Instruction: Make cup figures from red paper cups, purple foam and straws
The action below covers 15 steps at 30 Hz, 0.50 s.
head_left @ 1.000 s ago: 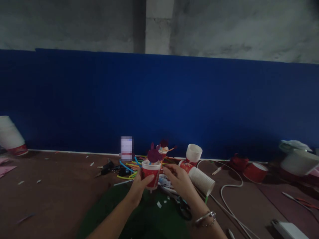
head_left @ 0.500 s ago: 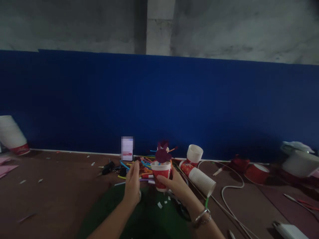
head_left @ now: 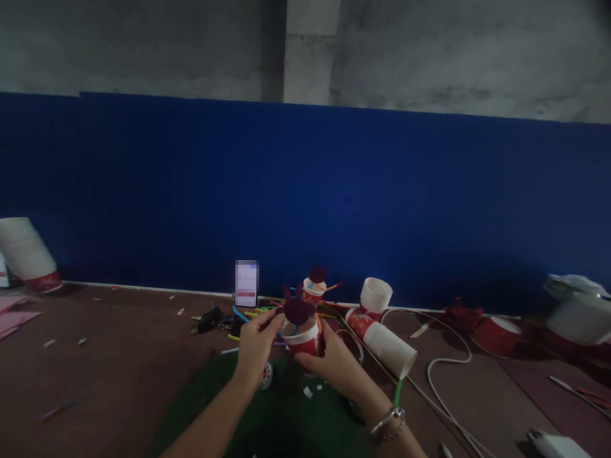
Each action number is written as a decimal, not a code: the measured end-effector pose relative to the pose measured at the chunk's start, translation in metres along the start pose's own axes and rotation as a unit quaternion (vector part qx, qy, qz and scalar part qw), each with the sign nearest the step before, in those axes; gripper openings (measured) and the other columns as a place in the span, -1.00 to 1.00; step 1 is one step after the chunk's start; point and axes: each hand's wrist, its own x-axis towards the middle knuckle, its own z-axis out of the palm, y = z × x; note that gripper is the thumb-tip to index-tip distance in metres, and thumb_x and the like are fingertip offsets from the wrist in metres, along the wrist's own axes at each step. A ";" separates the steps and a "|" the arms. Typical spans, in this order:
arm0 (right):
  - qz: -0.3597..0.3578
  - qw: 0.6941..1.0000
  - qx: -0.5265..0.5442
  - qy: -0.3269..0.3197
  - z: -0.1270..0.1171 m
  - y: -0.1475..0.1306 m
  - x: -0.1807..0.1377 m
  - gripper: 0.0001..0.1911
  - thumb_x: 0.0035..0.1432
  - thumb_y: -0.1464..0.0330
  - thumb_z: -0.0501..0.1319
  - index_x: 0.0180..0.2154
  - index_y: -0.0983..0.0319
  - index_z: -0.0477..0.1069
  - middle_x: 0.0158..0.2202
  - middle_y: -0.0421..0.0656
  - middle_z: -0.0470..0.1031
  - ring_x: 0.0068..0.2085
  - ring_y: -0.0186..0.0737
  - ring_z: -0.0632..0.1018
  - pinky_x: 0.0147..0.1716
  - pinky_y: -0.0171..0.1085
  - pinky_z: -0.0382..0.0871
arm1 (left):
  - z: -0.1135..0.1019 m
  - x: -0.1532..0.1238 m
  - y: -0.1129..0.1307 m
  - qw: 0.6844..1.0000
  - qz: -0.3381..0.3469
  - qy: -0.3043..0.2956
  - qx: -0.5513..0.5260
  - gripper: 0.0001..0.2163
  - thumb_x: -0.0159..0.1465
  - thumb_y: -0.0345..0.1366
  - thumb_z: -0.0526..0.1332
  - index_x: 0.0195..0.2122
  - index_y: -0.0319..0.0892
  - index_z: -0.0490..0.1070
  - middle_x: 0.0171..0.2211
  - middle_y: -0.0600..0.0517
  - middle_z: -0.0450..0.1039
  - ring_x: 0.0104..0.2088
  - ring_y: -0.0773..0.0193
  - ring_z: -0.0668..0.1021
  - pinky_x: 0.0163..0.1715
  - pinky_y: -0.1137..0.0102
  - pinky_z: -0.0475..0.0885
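Note:
My right hand (head_left: 329,353) is wrapped round a red-and-white paper cup (head_left: 305,342) held above the dark green mat (head_left: 205,407). Over the cup's mouth stands a dark purple paper cutout (head_left: 299,310) with pointed ears, a blue strip beneath it. My left hand (head_left: 258,340) is at the cup's left rim, thumb and fingers pinched around a small dark red piece (head_left: 279,311), seemingly paper. A roll of tape (head_left: 266,375) lies beside my left wrist. Behind the held cup stands a similar decorated cup (head_left: 315,291) with an orange pipe cleaner sticking out.
Colourful pipe cleaners (head_left: 232,338) lie behind my hands, near a phone (head_left: 247,284) and keys (head_left: 209,320). To the right are a fallen stack of paper cups (head_left: 389,346), an upright cup (head_left: 375,296) and a white cable (head_left: 442,361). Paper scraps (head_left: 308,392) dot the mat. A blue partition (head_left: 305,191) rises behind.
My left hand has moved right and up to the cup's rim. The cup has tilted and shifted slightly left and down, revealing the decorated cup behind it.

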 end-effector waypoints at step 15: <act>0.016 0.997 -0.036 -0.072 -0.008 0.000 0.000 -0.27 -0.13 0.36 0.33 0.11 0.26 0.17 -0.04 -0.05 0.48 -0.11 -0.08 0.51 -0.13 -0.17 0.38 | -0.005 0.000 -0.001 0.998 0.048 -0.032 0.032 -0.73 -0.04 -0.13 0.34 -0.42 -0.24 0.50 -0.52 0.03 0.51 -0.48 0.26 0.49 -0.45 0.44 0.37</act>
